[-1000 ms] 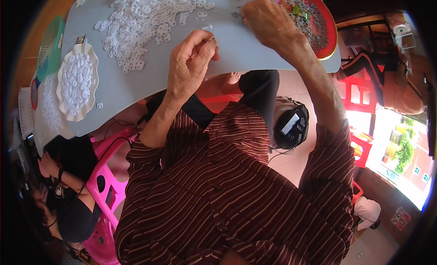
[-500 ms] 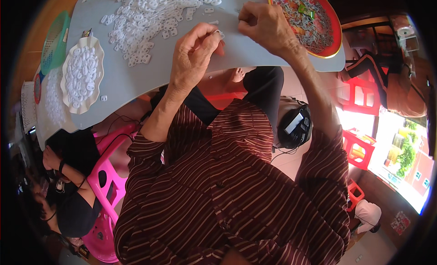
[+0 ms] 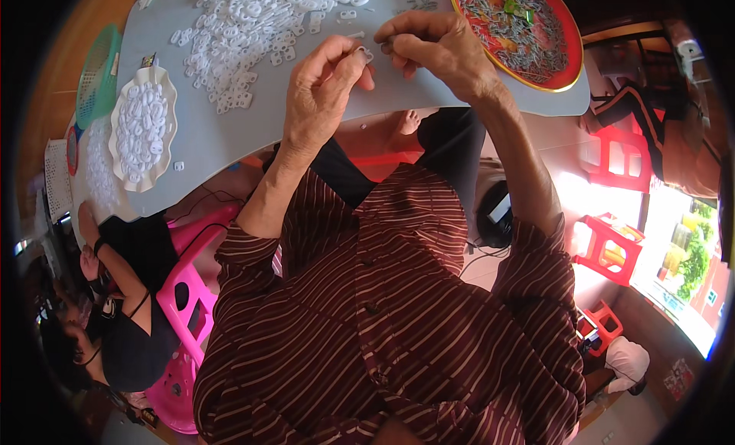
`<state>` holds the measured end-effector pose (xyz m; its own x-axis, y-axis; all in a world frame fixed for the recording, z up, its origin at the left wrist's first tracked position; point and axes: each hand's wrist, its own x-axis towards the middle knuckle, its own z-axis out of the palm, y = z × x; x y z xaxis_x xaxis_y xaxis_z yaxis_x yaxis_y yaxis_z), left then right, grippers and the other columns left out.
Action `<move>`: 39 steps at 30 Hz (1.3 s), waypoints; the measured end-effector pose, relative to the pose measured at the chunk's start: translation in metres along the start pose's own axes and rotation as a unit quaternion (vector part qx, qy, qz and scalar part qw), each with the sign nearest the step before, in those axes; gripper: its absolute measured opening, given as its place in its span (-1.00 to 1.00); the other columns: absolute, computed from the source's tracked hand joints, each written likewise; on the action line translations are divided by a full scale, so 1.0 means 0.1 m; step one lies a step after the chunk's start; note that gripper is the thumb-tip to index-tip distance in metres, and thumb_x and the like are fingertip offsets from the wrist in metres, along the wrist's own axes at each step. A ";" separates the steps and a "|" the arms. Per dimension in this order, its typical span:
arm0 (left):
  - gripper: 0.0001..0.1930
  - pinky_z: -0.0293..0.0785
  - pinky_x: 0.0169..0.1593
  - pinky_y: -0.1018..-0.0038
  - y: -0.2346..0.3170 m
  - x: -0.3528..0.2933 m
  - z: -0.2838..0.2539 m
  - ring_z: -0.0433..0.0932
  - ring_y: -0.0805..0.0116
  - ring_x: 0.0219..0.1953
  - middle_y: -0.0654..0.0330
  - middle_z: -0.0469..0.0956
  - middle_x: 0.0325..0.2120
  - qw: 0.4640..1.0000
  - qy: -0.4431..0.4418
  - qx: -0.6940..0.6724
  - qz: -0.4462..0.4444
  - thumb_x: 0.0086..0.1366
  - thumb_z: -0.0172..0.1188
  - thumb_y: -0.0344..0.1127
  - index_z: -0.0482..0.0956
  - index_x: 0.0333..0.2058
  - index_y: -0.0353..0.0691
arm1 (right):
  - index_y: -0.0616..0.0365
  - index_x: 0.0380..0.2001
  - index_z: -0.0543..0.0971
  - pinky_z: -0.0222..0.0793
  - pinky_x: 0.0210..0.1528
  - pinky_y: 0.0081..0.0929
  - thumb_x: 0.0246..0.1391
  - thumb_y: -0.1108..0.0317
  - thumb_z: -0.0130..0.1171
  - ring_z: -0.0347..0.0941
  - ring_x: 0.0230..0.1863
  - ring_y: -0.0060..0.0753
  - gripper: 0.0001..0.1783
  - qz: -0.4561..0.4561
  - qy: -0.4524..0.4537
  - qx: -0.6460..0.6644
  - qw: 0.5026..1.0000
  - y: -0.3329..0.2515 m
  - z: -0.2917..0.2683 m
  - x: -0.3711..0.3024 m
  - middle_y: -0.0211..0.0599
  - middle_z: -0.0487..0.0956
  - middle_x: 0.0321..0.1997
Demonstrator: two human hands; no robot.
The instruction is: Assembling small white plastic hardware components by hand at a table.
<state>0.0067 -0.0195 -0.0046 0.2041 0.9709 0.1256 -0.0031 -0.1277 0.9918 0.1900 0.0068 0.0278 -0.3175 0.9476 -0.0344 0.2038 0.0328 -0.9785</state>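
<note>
My left hand (image 3: 320, 89) is closed in a pinch on a small white plastic piece (image 3: 366, 55), which shows at its fingertips. Close to its right, my right hand (image 3: 440, 51) is pinched too; a bit of something dark shows between thumb and finger, too small to name. A gap separates the two hands above the grey table (image 3: 268, 131). Beyond my left hand spreads a heap of white plastic pieces with holes (image 3: 245, 32). Right of my right hand stands a red, gold-rimmed tray (image 3: 568, 74) with many thin grey metal pins (image 3: 528, 47).
At the left are a scalloped dish (image 3: 170, 131) full of white pieces and a green mesh basket (image 3: 96, 81). Some grey pins (image 3: 421, 3) lie on the tabletop. Another person (image 3: 134, 338) sits at the left by a pink chair (image 3: 184, 303). Red stools (image 3: 612, 250) stand right.
My right hand has moved left from beside the tray toward my left hand, still pinched. Grey pins it covered now show on the table. My left hand stays almost in place.
</note>
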 end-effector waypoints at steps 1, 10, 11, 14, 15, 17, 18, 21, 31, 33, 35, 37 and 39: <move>-0.82 0.28 -0.40 0.70 0.01 0.00 0.01 0.38 0.65 -0.50 0.33 0.47 -0.61 1.000 -0.004 0.002 0.001 0.26 0.05 -0.28 0.47 -0.35 -0.30 | 0.28 -0.35 0.60 0.44 -0.41 -0.64 -0.07 0.43 0.07 0.45 -0.53 -0.63 -0.79 0.024 -0.014 0.033 0.999 -0.03 0.01 -0.03 -0.39 0.55 -0.56; -0.82 0.25 -0.45 0.70 0.01 0.01 0.05 0.37 0.66 -0.54 0.33 0.47 -0.61 1.000 0.008 -0.007 0.022 0.27 0.03 -0.29 0.48 -0.34 -0.29 | 0.28 -0.27 0.55 0.42 -0.28 -0.62 0.12 0.43 0.05 0.44 -0.39 -0.63 -0.82 -0.014 -0.006 0.144 0.989 0.17 0.18 -0.09 -0.39 0.53 -0.43; -0.82 0.25 -0.45 0.70 0.01 0.01 0.03 0.37 0.66 -0.54 0.33 0.47 -0.61 1.000 0.008 -0.007 0.021 0.27 0.03 -0.29 0.48 -0.34 -0.29 | 0.28 -0.27 0.55 0.42 -0.28 -0.62 0.12 0.43 0.05 0.44 -0.39 -0.63 -0.82 -0.014 -0.006 0.145 0.989 0.18 0.17 -0.08 -0.39 0.53 -0.43; -0.83 0.20 -0.48 0.70 0.00 0.02 -0.01 0.30 0.67 -0.58 0.35 0.45 -0.64 0.999 -0.019 0.038 -0.002 0.27 0.04 -0.28 0.49 -0.35 -0.28 | 0.26 -0.27 0.57 0.43 -0.23 -0.66 0.09 0.44 0.11 0.47 -0.39 -0.64 -0.84 -0.021 -0.013 0.177 0.984 0.23 0.17 -0.04 -0.40 0.57 -0.42; -0.83 0.18 -0.50 0.70 -0.01 0.03 0.00 0.28 0.68 -0.59 0.36 0.45 -0.65 1.000 -0.013 0.026 0.001 0.27 0.05 -0.28 0.49 -0.35 -0.27 | 0.25 -0.25 0.56 0.42 -0.22 -0.66 0.08 0.44 0.13 0.46 -0.37 -0.64 -0.83 -0.039 -0.009 0.201 0.979 0.25 0.18 -0.04 -0.42 0.57 -0.40; -0.83 0.15 -0.51 0.70 -0.02 0.02 -0.01 0.25 0.69 -0.60 0.37 0.44 -0.66 1.000 -0.005 0.016 0.003 0.27 0.05 -0.27 0.49 -0.35 -0.26 | 0.24 -0.24 0.55 0.41 -0.21 -0.66 0.07 0.43 0.15 0.46 -0.36 -0.64 -0.82 -0.057 -0.008 0.227 0.972 0.25 0.21 -0.04 -0.45 0.56 -0.38; -0.82 0.15 -0.51 0.70 -0.02 0.02 -0.01 0.25 0.69 -0.60 0.37 0.44 -0.66 1.000 -0.006 0.015 0.002 0.27 0.05 -0.27 0.49 -0.35 -0.27 | 0.20 -0.22 0.54 0.38 -0.23 -0.68 0.08 0.44 0.14 0.42 -0.36 -0.67 -0.82 -0.057 0.007 0.230 0.972 0.23 0.22 -0.05 -0.48 0.54 -0.39; -0.81 0.16 -0.50 0.69 -0.03 0.01 0.00 0.26 0.69 -0.58 0.36 0.43 -0.64 1.000 0.004 0.011 0.015 0.27 0.06 -0.26 0.48 -0.35 -0.29 | 0.19 -0.21 0.54 0.37 -0.23 -0.68 0.06 0.45 0.16 0.41 -0.35 -0.68 -0.81 -0.065 0.052 0.234 0.969 0.23 0.30 -0.06 -0.49 0.53 -0.39; -0.80 0.19 -0.49 0.71 -0.06 0.00 0.03 0.26 0.68 -0.55 0.38 0.38 -0.62 0.999 0.030 -0.014 0.038 0.28 0.07 -0.27 0.46 -0.36 -0.33 | 0.23 -0.25 0.53 0.39 -0.19 -0.68 0.00 0.48 0.22 0.43 -0.32 -0.68 -0.80 -0.062 0.175 0.232 0.955 0.17 0.48 -0.10 -0.46 0.55 -0.39; -0.80 0.19 -0.49 0.71 -0.06 0.00 0.04 0.26 0.68 -0.56 0.39 0.38 -0.62 0.999 0.033 -0.015 0.036 0.28 0.07 -0.27 0.46 -0.36 -0.33 | 0.21 -0.23 0.53 0.39 -0.17 -0.68 0.02 0.49 0.19 0.44 -0.29 -0.68 -0.80 -0.063 0.173 0.224 0.957 0.19 0.48 -0.10 -0.44 0.56 -0.35; -0.80 0.19 -0.49 0.71 -0.08 0.00 0.04 0.25 0.68 -0.56 0.39 0.37 -0.62 0.999 0.035 -0.016 0.034 0.28 0.07 -0.27 0.46 -0.36 -0.33 | 0.19 -0.22 0.52 0.39 -0.14 -0.67 0.04 0.49 0.17 0.45 -0.27 -0.67 -0.81 -0.064 0.171 0.216 0.959 0.21 0.49 -0.11 -0.43 0.57 -0.32; -0.80 0.19 -0.49 0.71 -0.12 0.00 0.02 0.25 0.68 -0.55 0.40 0.36 -0.62 0.998 0.034 -0.015 0.046 0.28 0.07 -0.27 0.46 -0.34 -0.33 | 0.18 -0.22 0.51 0.39 -0.14 -0.68 0.05 0.49 0.16 0.45 -0.27 -0.67 -0.81 -0.078 0.159 0.221 0.959 0.22 0.50 -0.10 -0.43 0.57 -0.32; -0.80 0.19 -0.49 0.71 -0.17 0.00 0.02 0.24 0.68 -0.55 0.40 0.36 -0.61 0.998 0.037 -0.020 0.052 0.28 0.07 -0.28 0.46 -0.33 -0.33 | 0.19 -0.22 0.51 0.39 -0.14 -0.68 0.05 0.50 0.16 0.45 -0.27 -0.67 -0.81 -0.075 0.155 0.220 0.960 0.21 0.50 -0.10 -0.43 0.56 -0.32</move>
<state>0.0088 -0.0174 -0.0217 0.1287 0.9654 0.2269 -0.0602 -0.2208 0.9735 0.1510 -0.0181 -0.0029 -0.0084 0.9939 0.1096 -0.2545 0.1039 -0.9615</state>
